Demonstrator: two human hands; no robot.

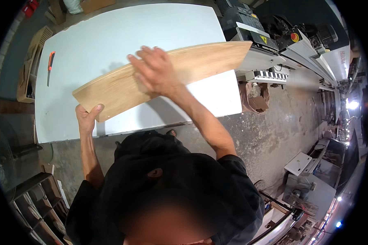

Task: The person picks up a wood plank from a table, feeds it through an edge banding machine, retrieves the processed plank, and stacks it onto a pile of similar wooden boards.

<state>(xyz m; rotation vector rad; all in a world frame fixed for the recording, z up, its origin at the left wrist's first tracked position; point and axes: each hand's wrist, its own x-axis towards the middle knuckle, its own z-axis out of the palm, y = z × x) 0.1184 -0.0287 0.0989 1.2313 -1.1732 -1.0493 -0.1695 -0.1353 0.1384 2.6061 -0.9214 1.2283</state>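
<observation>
A long board with a light wood grain (210,61) is held tilted over the white table (139,24), its right end reaching toward the machine. My left hand (87,117) grips the board's near left corner, thumb on the upper face and the fingers partly hidden behind it. Across the middle of the board lies my right hand (155,72), its fingers spread toward the far edge. Whether its palm presses on the face or just hovers, I cannot tell. An orange and black utility knife (50,68) rests near the table's left edge.
To the right of the table stands a machine with a red and yellow stop button (294,37) and a long rail. A brown bag of scraps (255,98) sits beneath it. Shelving (41,204) stands at the lower left, and a wooden crate (30,65) at the left.
</observation>
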